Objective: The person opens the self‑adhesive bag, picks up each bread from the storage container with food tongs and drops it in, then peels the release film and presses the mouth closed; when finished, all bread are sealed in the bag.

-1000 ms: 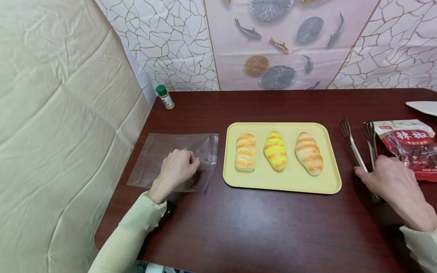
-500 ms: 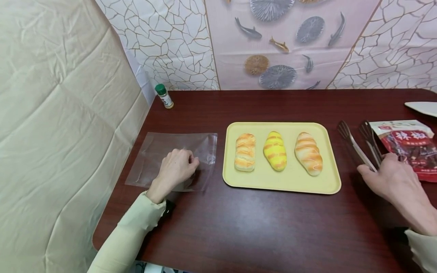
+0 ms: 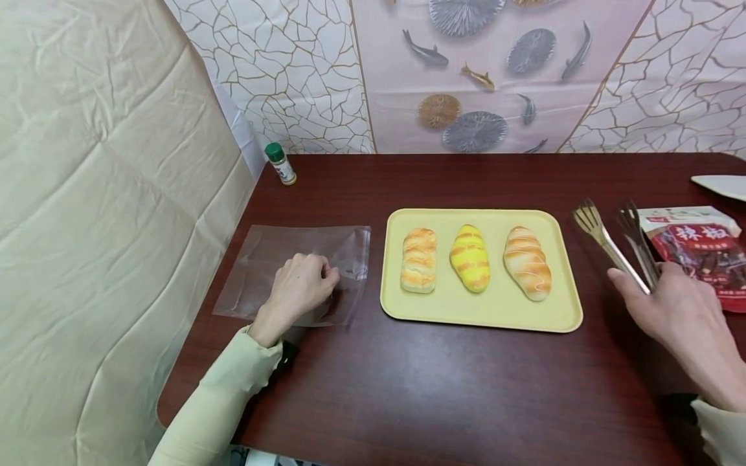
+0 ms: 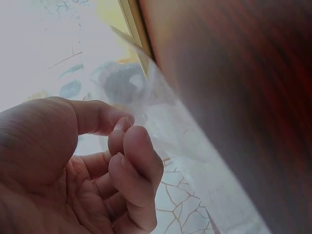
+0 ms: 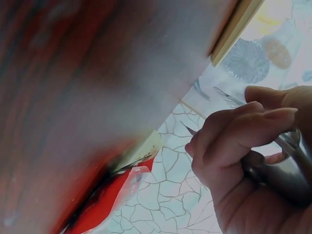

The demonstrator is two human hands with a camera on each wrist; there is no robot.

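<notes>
My right hand [image 3: 682, 317] grips a pair of metal tongs [image 3: 620, 259] near the handle end. The two slotted tips of the tongs stand apart and point away from me. In the right wrist view, curled fingers [image 5: 229, 136] wrap round the tongs' bent metal end [image 5: 282, 175]. My left hand [image 3: 300, 288] rests over a clear plastic bag [image 3: 250, 272] that lies flat on the table. Its fingers [image 4: 141, 156] are loosely curled, and the left wrist view shows nothing between them. Behind them is the bag's film [image 4: 195, 161].
A yellow tray [image 3: 466, 314] holds a rectangular bread [image 3: 418, 259], a yellow striped bread [image 3: 469, 259] and a brown twisted bread [image 3: 527, 262]. Right of the tongs lies a red food packet [image 3: 693, 236], with a white object [image 3: 723, 184] behind it. A green-capped bottle [image 3: 282, 165] stands far left.
My right hand has shifted slightly, and the tongs have turned a little in it, one slotted tip now catching more light. The left hand and the breads have hardly moved.
</notes>
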